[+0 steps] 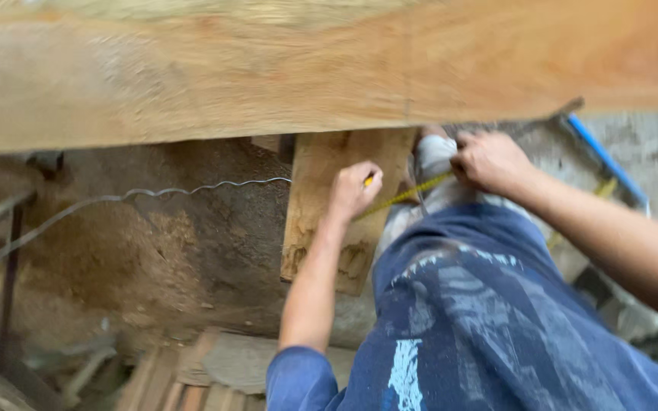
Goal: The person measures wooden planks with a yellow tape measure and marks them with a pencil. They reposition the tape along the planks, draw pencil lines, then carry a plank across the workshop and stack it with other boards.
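The head view looks down past the person's paint-streaked blue trousers at the near edge, with scrap boards lying on the ground at the lower left. Beyond the raised knee, the left hand is curled tight, its fingers pinching one end of a yellow tape measure against the face of a short upright plank. The tape runs taut from there up to the right hand, whose fingers are clenched over its other end just beside the plank's right edge, close under the big beam. To the left of the plank lies open ground heaped with sawdust, crossed by a wavy wire, so that side is free; to the right, the leg and a blue pipe crowd the space. Farthest off, a wide wooden beam spans the whole top edge, blurred, closing off everything above both hands.
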### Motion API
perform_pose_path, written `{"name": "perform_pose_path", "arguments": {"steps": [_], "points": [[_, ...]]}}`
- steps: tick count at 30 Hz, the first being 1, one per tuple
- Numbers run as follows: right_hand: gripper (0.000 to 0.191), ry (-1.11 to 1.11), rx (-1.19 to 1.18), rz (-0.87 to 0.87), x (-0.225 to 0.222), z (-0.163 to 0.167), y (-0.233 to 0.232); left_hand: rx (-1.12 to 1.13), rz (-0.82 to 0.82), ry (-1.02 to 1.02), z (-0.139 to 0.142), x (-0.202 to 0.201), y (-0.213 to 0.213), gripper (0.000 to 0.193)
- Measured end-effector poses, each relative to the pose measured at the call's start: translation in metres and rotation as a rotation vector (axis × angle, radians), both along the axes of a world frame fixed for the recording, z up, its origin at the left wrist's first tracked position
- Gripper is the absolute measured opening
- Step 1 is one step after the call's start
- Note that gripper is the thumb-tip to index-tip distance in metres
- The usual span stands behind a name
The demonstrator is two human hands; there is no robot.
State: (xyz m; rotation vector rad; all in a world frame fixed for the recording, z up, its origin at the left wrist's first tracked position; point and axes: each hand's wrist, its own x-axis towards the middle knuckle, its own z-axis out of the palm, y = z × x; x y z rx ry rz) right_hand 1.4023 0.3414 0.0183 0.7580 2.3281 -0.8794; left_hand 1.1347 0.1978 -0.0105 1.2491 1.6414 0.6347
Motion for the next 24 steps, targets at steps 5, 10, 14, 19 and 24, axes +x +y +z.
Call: {"name": "perform_pose_path", "arguments": {"steps": [5,10,14,19,24], "points": [[0.021,0.145,-0.033,0.104,-0.028,-0.013,-0.004,-0.184,0.667,0.052,0.021,-0.015,-0.072,0.019],[0.024,0.164,-0.062,0.203,-0.080,-0.022,-0.005,0.097,0.802,0.310,0.029,-0.021,-0.091,0.018],[0.073,0.198,-0.061,0.198,-0.124,-0.018,-0.015,0.107,1.151,0.045,0.028,-0.055,-0.062,0.020],[0.069,0.307,0.001,0.420,-0.169,-0.030,-0.027,0.447,1.014,0.332,0.026,-0.169,0.017,0.018],[0.071,0.381,0.040,0.480,-0.180,-0.060,-0.019,0.449,1.001,0.365,0.000,-0.284,0.132,0.015]]}}
